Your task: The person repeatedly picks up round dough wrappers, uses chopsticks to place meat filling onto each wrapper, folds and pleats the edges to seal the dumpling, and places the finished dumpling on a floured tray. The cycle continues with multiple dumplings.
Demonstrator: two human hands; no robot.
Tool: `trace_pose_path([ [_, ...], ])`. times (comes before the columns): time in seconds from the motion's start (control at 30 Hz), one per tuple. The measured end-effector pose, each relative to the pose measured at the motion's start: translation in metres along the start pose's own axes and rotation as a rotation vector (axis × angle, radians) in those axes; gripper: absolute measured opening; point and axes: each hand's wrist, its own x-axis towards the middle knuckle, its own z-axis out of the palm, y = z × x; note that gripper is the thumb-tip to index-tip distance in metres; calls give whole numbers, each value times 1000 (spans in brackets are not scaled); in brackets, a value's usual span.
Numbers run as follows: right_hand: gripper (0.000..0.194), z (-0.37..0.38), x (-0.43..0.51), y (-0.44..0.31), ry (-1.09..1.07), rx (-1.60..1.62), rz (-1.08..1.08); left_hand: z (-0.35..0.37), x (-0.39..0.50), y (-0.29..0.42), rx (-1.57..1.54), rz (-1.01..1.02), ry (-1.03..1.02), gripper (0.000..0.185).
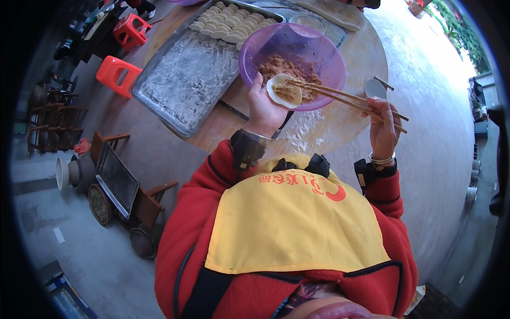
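Observation:
On the palm and fingers of my left hand [264, 108] rests a round dumpling wrapper [295, 104], with a lump of minced filling [285, 91] on it. My right hand [383, 125] grips a pair of wooden chopsticks [346, 95], whose tips touch the filling. Just beyond the wrapper stands a purple plastic bowl [334, 60], part-filled with minced meat filling [279, 65]. To its left, a floured metal tray [183, 79] holds rows of folded dumplings [229, 22] at its far end.
A round wooden table [366, 44] carries loose flour and, at the back, a long dough roll [328, 16]. A small white bowl [374, 87] sits right, beyond my right hand. Red plastic stools [119, 75] stand on the floor at left, near a dark tray [117, 179].

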Motion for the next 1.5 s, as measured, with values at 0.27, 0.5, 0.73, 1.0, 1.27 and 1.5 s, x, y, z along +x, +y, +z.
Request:
trace_pose_path([
  [0.27,23,21,-36,-17,-48,-182,-97,-9,6,7,-3,17,35,60],
  [0.5,20,57,-66,-31,-459,-834,-547,-2,10,12,-58,-96,-2,51],
  [0.73,35,59,-52,-29,-923,-1121,-782,7,23,8,-52,-36,-52,64],
  [1.0,24,23,-38,-44,-979,-949,-643,0,45,-1,-71,-11,23,44],
  [1.27,26,-38,47,4,-118,-396,17,13,28,-9,-40,138,74,49],
  [1.5,30,-74,131,108,-141,-183,422,25,-1,-23,5,291,35,67],
])
